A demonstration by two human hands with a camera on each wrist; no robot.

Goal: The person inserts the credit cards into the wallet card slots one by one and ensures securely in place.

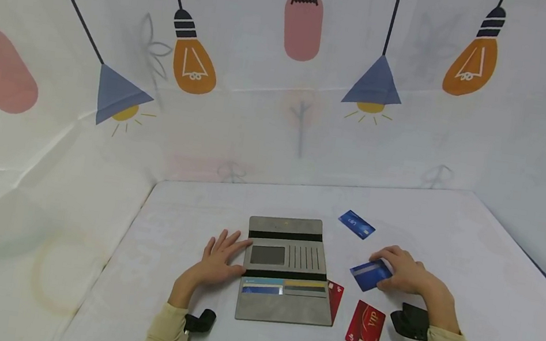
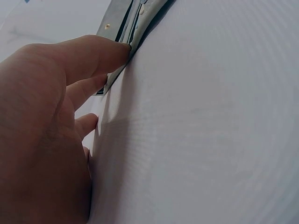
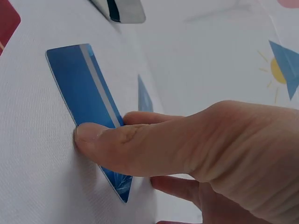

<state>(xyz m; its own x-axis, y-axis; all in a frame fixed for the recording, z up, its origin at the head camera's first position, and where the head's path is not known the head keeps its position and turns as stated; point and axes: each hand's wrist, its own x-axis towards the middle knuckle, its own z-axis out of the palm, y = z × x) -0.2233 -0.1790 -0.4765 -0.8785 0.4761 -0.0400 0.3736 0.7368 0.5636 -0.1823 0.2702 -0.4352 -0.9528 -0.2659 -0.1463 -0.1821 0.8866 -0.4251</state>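
A grey wallet [image 1: 279,312] lies unfolded on the table, with cards in its lower slots. My left hand [image 1: 214,267] has its fingers spread, and thumb and index finger touch the wallet's left edge. In the left wrist view, fingertips [image 2: 122,53] meet that edge. To the right, my right hand [image 1: 409,276] pinches a blue card [image 1: 367,276] with a pale stripe by its long edges. The right wrist view shows the thumb [image 3: 91,133] on the card's near edge and a finger on the far one; the card is just at the tabletop.
Another blue card [image 1: 357,224] lies further back on the white table [image 1: 183,210]. A red card [image 1: 365,328] marked VIP lies right of the wallet, and a second red card [image 1: 335,303] is partly under the wallet's edge. Behind rises a white sheet with printed lamps.
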